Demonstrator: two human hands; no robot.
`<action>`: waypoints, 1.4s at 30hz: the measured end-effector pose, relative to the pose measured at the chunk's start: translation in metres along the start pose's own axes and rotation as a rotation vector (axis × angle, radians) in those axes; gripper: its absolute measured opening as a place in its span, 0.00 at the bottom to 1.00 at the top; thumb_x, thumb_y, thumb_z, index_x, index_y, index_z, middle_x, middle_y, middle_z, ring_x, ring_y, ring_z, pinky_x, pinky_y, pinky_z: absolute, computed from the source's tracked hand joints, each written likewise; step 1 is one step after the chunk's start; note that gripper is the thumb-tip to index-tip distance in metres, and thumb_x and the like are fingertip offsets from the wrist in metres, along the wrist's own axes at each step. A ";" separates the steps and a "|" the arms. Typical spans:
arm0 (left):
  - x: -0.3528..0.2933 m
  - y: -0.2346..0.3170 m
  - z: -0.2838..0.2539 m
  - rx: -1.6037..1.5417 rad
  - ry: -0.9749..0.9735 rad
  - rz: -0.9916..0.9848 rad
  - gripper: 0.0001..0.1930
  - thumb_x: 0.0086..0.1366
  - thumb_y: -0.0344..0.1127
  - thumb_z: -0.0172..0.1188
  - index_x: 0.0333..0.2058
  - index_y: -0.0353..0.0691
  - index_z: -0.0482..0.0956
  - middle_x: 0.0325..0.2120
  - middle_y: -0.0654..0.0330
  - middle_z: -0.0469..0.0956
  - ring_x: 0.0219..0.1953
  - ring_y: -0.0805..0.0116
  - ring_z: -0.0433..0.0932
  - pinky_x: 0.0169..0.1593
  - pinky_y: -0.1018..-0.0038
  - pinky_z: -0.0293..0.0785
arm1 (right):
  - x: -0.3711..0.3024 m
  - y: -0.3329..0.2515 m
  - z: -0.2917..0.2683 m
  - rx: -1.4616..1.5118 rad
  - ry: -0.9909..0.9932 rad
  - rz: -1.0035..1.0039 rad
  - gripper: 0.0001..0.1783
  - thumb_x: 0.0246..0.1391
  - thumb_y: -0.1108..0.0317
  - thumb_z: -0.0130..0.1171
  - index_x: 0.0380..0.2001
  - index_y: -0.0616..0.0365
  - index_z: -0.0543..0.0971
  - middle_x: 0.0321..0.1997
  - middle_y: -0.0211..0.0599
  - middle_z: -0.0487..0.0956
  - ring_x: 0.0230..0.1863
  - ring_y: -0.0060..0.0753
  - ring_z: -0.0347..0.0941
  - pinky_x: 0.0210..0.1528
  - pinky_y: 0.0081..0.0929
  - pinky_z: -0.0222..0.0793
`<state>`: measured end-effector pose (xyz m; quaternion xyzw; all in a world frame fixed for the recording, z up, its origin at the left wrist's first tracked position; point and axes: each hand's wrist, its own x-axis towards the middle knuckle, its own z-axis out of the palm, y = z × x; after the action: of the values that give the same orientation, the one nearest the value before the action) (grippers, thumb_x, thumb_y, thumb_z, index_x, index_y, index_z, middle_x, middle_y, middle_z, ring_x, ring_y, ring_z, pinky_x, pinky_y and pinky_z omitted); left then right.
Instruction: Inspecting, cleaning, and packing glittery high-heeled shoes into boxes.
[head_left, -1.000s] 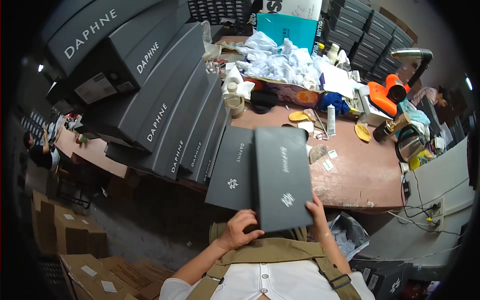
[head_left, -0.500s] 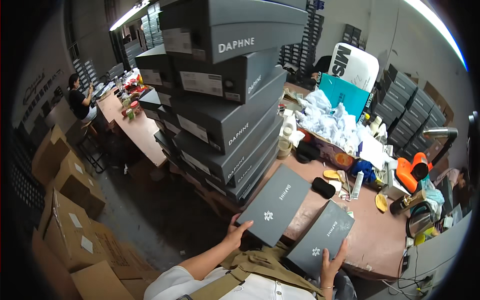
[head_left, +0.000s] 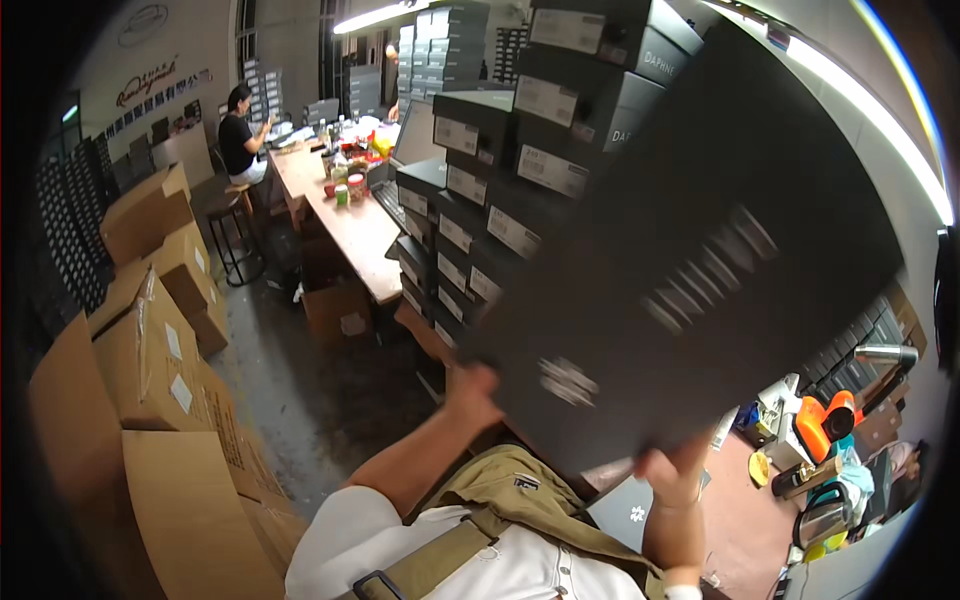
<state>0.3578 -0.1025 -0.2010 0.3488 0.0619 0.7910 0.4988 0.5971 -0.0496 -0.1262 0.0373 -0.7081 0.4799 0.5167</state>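
Observation:
A dark grey shoebox (head_left: pixel 680 260) is raised and tilted close in front of me, smeared by motion. My left hand (head_left: pixel 470 400) is closed on its lower left corner. My right hand (head_left: pixel 675 475) grips its near edge lower right, the fingers partly hidden behind the box. Below, between my forearms, a second grey shoebox (head_left: pixel 632 512) with a pale flower mark is partly covered by my apron (head_left: pixel 500 475) and right arm. Behind the raised box stands a tall stack of grey shoeboxes (head_left: pixel 550 98) with white end labels.
Brown cartons (head_left: pixel 150 345) line the floor at left. A long table (head_left: pixel 345 235) carries jars, and a person (head_left: pixel 240 140) sits at its far end. On the pinkish workbench (head_left: pixel 745 520) at right are an orange tool (head_left: pixel 822 425), a glass jug (head_left: pixel 820 520) and a yellow sponge (head_left: pixel 760 468).
The shoebox at my left hand has risen toward me and up, and my right hand has moved from the other shoebox onto it. The view has swung left.

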 end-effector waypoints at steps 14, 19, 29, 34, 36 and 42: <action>0.226 0.275 0.191 0.342 0.144 0.685 0.29 0.59 0.50 0.59 0.57 0.45 0.66 0.55 0.51 0.64 0.59 0.54 0.63 0.62 0.47 0.58 | 0.128 -0.055 -0.015 -0.890 -0.298 -0.408 0.53 0.42 0.56 0.70 0.68 0.54 0.53 0.71 0.58 0.46 0.70 0.61 0.46 0.65 0.48 0.56; 0.319 0.261 0.255 0.665 0.154 0.507 0.40 0.52 0.69 0.55 0.57 0.48 0.67 0.55 0.55 0.68 0.55 0.51 0.66 0.52 0.42 0.65 | 0.310 -0.104 -0.010 -1.259 -0.093 -1.105 0.44 0.48 0.50 0.65 0.66 0.46 0.58 0.66 0.47 0.62 0.66 0.51 0.58 0.62 0.46 0.59; 0.394 0.248 0.192 1.070 -0.135 0.278 0.31 0.64 0.66 0.43 0.48 0.45 0.76 0.47 0.54 0.76 0.49 0.55 0.72 0.48 0.49 0.67 | 0.440 -0.074 -0.021 -0.790 -0.029 -0.254 0.53 0.49 0.40 0.62 0.66 0.63 0.52 0.60 0.55 0.68 0.63 0.47 0.60 0.63 0.38 0.56; 0.300 0.206 0.183 1.262 0.070 0.728 0.31 0.61 0.56 0.54 0.58 0.46 0.65 0.56 0.51 0.65 0.59 0.55 0.63 0.58 0.50 0.61 | 0.424 -0.089 -0.009 -0.781 -0.149 -0.324 0.53 0.50 0.39 0.60 0.66 0.63 0.51 0.57 0.53 0.72 0.63 0.42 0.63 0.64 0.34 0.54; 0.261 0.142 0.157 1.044 -0.164 1.016 0.18 0.68 0.43 0.49 0.49 0.37 0.73 0.44 0.54 0.75 0.48 0.65 0.73 0.55 0.69 0.67 | 0.384 -0.090 -0.053 -1.179 0.015 -0.379 0.45 0.51 0.47 0.61 0.66 0.49 0.54 0.60 0.52 0.69 0.65 0.47 0.60 0.63 0.41 0.56; 0.035 -0.032 0.027 1.431 -0.571 0.131 0.14 0.59 0.34 0.64 0.40 0.31 0.77 0.40 0.53 0.77 0.41 0.65 0.77 0.42 0.72 0.74 | 0.079 -0.023 -0.125 -1.478 -0.159 0.070 0.40 0.52 0.54 0.62 0.64 0.55 0.60 0.59 0.53 0.68 0.56 0.55 0.68 0.55 0.41 0.67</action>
<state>0.3893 -0.0638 -0.1777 0.7797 0.4063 0.4656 0.1008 0.6602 0.0628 -0.0499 -0.3078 -0.8823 -0.1094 0.3387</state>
